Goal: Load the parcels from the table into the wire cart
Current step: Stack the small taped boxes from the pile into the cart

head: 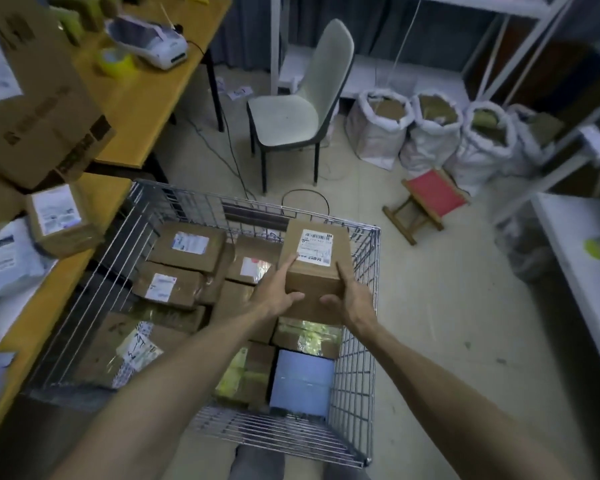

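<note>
Between the two hands, above the far right part of the wire cart (371, 299), a small cardboard parcel (317, 271) is held with its label up. It is grasped at its near end: the left hand (274, 294) is closed on the left side, with the forefinger stretched along the top edge and the thumb on the near face. The right hand (352, 301) is curled round the right side likewise.

The step in hand is judged to be the setting down of this parcel in the cart. It is best lowered level, with both grips released only once the base is borne by what lies beneath. Ahead of the hands a gap seems to be left beside the cart's far wall; whether it is wide enough cannot be told. If it is not, the parcel is better laid flat on the taped box (307, 336) under the wrists than wedged against the wire. The hands should be drawn away sideways, so that nothing is pinched.

To the left of the left hand, and lower, the loaded parcels (187, 244) lie inside the cart. Farther left, past the cart's wall, a small labelled box (61, 220) and a white mailer (7, 261) rest on the table (108, 199), well apart from both hands, and are judged to be next.
</note>
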